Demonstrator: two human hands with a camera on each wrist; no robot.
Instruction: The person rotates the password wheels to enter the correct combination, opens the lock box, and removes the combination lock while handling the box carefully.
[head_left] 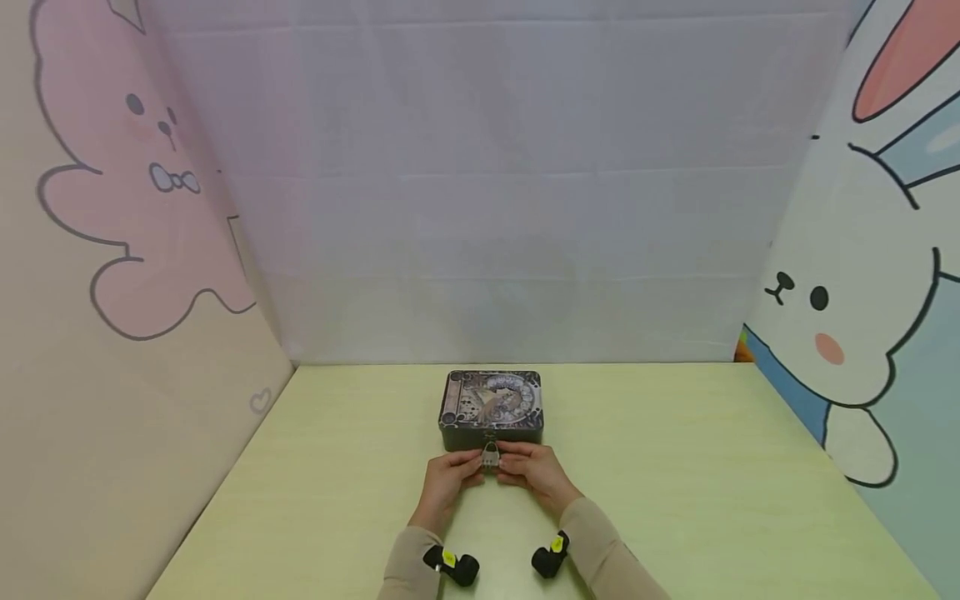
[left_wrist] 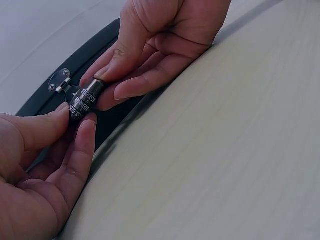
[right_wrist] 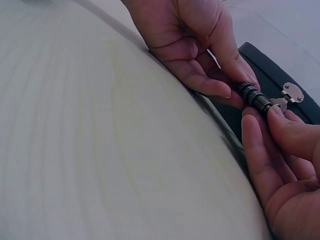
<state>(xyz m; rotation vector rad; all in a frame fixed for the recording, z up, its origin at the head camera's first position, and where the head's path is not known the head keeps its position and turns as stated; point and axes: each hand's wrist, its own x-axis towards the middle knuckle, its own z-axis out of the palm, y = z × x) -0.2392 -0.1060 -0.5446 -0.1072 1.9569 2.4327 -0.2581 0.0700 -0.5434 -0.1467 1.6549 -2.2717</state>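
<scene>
A small combination padlock (head_left: 491, 457) with number dials hangs at the front of a dark tin box (head_left: 491, 404) with a printed picture on its lid. In the left wrist view, the padlock (left_wrist: 85, 101) shows rows of white digits beside the metal hasp (left_wrist: 60, 80). My left hand (head_left: 447, 483) pinches one end of the lock between thumb and fingers. At the other end, my right hand (head_left: 538, 475) grips it the same way, its thumb by the plain metal part in the right wrist view. Whether the shackle is locked, I cannot tell.
The box stands near the middle of a pale yellow-green table (head_left: 675, 467). A white sheet (head_left: 487, 183) hangs behind it. Side walls carry cartoon animals. Each sleeve bears a small black wrist camera, one on the left (head_left: 453, 567) and one on the right (head_left: 551, 557).
</scene>
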